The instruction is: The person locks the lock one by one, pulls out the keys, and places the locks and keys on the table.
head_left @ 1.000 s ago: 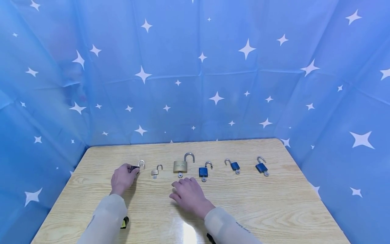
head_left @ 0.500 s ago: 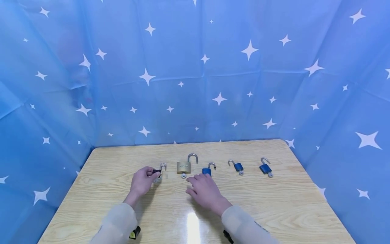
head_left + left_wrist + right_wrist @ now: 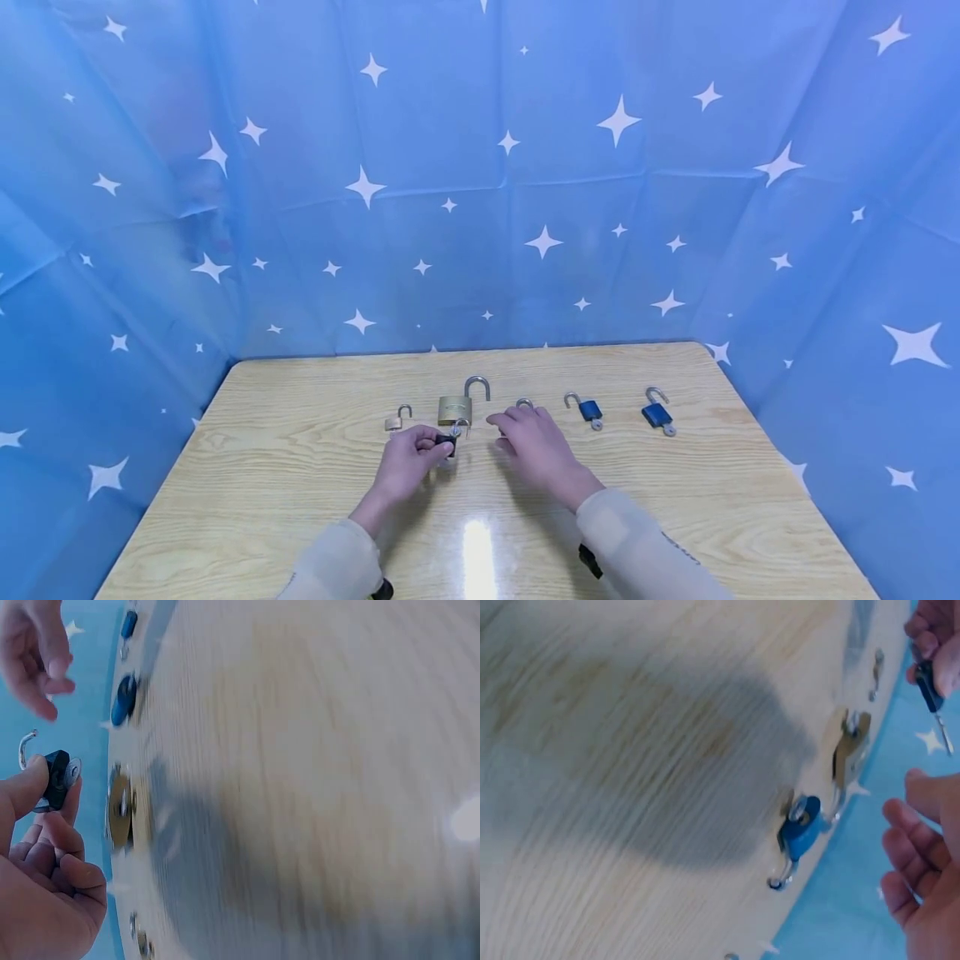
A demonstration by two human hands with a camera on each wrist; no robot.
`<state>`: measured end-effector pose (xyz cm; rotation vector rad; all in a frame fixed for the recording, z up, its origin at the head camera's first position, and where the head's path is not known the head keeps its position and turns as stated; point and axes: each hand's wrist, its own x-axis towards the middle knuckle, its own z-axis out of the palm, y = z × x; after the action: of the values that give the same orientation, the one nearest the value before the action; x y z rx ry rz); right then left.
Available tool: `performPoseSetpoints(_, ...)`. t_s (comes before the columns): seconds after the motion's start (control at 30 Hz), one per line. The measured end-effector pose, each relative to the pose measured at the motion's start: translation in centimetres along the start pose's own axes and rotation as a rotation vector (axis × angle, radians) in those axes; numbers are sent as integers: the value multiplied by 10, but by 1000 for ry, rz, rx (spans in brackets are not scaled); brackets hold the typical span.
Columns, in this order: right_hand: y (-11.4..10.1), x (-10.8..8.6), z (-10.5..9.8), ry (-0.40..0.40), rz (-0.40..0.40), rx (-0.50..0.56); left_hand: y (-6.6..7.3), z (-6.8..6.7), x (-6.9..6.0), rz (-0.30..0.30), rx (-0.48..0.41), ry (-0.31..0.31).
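Between the thumb and fingers of my left hand [image 3: 405, 460] is a small black padlock [image 3: 55, 780], lifted off the table, its shackle open and a round-headed key at its base. Just behind it lies a large brass padlock [image 3: 456, 407] with an open shackle. My right hand [image 3: 537, 446] hovers above the table with loosely bent fingers, holding nothing. In the head view it covers most of a blue padlock; the right wrist view shows that blue padlock [image 3: 802, 829] lying apart from the hand.
A small brass padlock [image 3: 393, 423] lies left of the large one. Two more blue padlocks, one nearer [image 3: 590, 411] and one farther right [image 3: 657, 415], lie with open shackles and keys. A blue star-printed curtain [image 3: 480, 208] surrounds the wooden table [image 3: 675, 517].
My left hand has picked the black padlock up from the left of the row and carried it right, past the small brass one. My right hand has shifted right, over a blue padlock.
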<state>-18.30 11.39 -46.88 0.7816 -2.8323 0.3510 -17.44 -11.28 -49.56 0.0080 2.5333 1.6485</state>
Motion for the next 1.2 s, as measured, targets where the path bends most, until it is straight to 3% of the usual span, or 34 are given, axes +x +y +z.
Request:
performPoseSetpoints(0.33,13,-3,-12,-6,-6,90,7,30,-8,37,-75,-76)
performPoseSetpoints(0.53,22,-6,-15,-38,-71,234,8,45,-12,55,-100,-87)
performPoseSetpoints(0.9,28,-4,-18,-99,-160,376,9,51,-16,22,-126,-91)
performPoseSetpoints(1.0,28,-5,-18,-112,-143,414,9,51,-17,19,-133,-95)
performPoseSetpoints(1.2,25,-9,-18,-156,14,471,12,53,-17,25,-138,-109)
